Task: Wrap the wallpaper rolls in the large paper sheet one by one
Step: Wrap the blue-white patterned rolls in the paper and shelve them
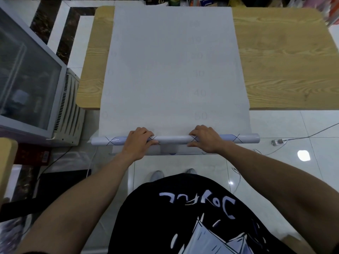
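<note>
Wooden counter with pale grain and rounded corners across the top half, from 9 to 3 o'clock. Down its middle, a large white paper sheet, flat, running from the far edge at 12 o'clock out past the near edge and hanging over the floor. Faint grey numbers showing through it.

At the sheet's near end, just below centre, a wallpaper roll lying crosswise, white and pale blue with thin dark crossing lines. Both ends sticking out past the sheet's sides. Off the counter, held up in the air. On it toward 9 o'clock the left hand, toward 3 o'clock the right hand, well apart. Both sets of fingers curled over the top of the roll, thumbs against its near side, gripping it. Under the roll a white strip with a blue mark, too hidden to tell what.

Glossy white floor tiles, with a bright lamp reflection at 4 o'clock. Thin cable trailing in from 3 o'clock to a small plug block just past the roll's right end. Glass-topped chest freezer with a vented side at 9 o'clock, close beside the counter. Dark marble strips in the floor at 11 o'clock. Blurred shop goods along 12 o'clock. Black printed shirt at 6 o'clock, two grey shoe tips above it.
</note>
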Action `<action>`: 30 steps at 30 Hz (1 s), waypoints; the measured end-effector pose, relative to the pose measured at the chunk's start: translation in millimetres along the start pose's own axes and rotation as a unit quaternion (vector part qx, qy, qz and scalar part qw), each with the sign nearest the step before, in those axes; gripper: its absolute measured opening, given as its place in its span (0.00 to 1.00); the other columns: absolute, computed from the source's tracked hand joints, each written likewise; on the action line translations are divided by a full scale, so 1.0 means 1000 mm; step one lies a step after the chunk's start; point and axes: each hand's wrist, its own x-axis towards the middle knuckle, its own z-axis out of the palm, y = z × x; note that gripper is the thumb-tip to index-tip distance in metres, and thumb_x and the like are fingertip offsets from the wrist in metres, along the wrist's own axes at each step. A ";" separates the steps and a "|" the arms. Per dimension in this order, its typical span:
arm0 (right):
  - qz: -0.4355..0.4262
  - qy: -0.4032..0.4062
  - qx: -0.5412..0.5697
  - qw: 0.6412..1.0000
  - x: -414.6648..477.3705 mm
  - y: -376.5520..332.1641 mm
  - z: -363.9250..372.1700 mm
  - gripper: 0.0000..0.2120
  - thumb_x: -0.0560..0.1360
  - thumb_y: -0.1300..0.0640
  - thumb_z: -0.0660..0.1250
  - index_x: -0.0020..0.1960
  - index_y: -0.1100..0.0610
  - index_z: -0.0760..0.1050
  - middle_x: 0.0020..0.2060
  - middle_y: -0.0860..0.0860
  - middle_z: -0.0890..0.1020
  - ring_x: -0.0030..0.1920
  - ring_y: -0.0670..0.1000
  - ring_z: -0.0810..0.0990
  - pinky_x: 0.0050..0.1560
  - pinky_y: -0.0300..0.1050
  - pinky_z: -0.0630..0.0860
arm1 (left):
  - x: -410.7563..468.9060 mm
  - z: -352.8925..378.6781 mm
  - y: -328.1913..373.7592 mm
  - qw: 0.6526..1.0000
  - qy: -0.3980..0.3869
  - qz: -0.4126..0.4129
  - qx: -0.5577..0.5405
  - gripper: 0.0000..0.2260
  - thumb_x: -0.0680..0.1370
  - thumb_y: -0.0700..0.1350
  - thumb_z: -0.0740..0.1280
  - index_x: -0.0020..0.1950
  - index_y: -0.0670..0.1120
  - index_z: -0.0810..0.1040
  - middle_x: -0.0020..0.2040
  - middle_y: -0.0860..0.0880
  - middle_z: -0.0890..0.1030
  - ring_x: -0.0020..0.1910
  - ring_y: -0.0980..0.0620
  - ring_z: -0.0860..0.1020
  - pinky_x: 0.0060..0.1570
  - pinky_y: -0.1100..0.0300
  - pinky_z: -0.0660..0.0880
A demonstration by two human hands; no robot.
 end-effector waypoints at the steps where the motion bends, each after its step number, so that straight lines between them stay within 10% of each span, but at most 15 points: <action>1: 0.003 -0.001 0.007 1.000 0.000 0.000 0.000 0.24 0.75 0.38 0.64 0.64 0.53 0.73 0.57 0.53 0.77 0.57 0.55 0.73 0.56 0.50 0.68 | 0.000 0.000 0.000 1.000 -0.003 -0.002 0.004 0.16 0.78 0.57 0.63 0.57 0.47 0.78 0.54 0.49 0.78 0.55 0.47 0.73 0.52 0.54 0.65; 30: 0.016 0.020 0.003 1.000 0.000 -0.002 -0.005 0.29 0.72 0.33 0.64 0.63 0.53 0.74 0.58 0.50 0.74 0.59 0.52 0.70 0.58 0.49 0.66 | 0.000 -0.004 -0.007 0.999 0.045 0.009 0.007 0.15 0.75 0.56 0.68 0.51 0.46 0.81 0.48 0.50 0.76 0.51 0.47 0.72 0.47 0.57 0.63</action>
